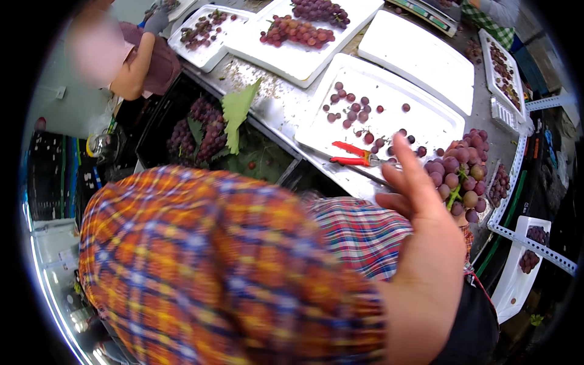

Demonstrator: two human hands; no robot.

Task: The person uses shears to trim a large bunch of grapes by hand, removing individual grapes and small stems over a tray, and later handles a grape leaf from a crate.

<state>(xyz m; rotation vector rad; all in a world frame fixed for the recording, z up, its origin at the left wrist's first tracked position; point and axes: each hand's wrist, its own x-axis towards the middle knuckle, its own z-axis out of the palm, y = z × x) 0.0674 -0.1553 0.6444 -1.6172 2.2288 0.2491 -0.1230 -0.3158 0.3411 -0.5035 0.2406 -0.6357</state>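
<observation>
My left hand point(424, 214) is raised in the foreground with its fingers apart and nothing seen in it; its plaid sleeve fills much of the lower view. Just beyond it, a bunch of reddish grapes point(470, 171) with a green stem is held up by my right hand point(461, 220). Only a little skin of that hand shows below the bunch; its fingers are hidden. Red-handled snips point(351, 154) lie at the near edge of a white foam tray point(392, 86) with many loose grapes. The snips' blades point towards my left fingers.
More white trays stand behind, one with two grape bunches point(296, 32). An upturned white tray point(415, 50) lies beyond. Dark crates below the metal table point(273, 114) hold grapes and leaves. A co-worker point(146, 59) stands at the upper left, another person's sleeve point(499, 11) at the upper right.
</observation>
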